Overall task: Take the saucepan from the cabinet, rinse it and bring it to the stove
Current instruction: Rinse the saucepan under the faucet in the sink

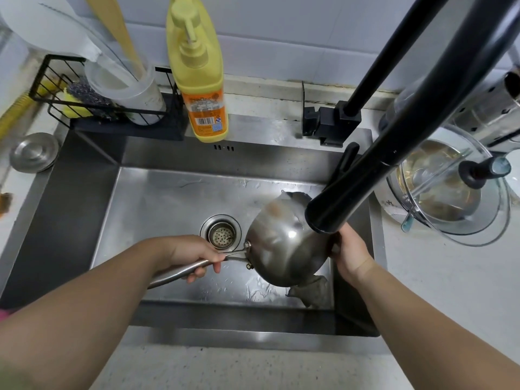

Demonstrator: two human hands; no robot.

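A steel saucepan (pixel 284 243) hangs over the right half of the sink (pixel 168 204), tipped so its rounded underside faces me. My left hand (pixel 194 256) grips its long metal handle. My right hand (pixel 350 253) holds the pan's right rim, thumb against the bowl. The black faucet head (pixel 334 209) sits just above the pan and hides its upper right edge. I cannot see the pan's inside. No running water shows.
A drain strainer (pixel 221 233) lies left of the pan and a grey cloth (pixel 312 289) below it. Behind the sink stand a yellow soap bottle (pixel 201 80) and a black wire rack (pixel 92 105). A glass-lidded pot (pixel 450 190) is at right, a steel lid (pixel 33 152) at left.
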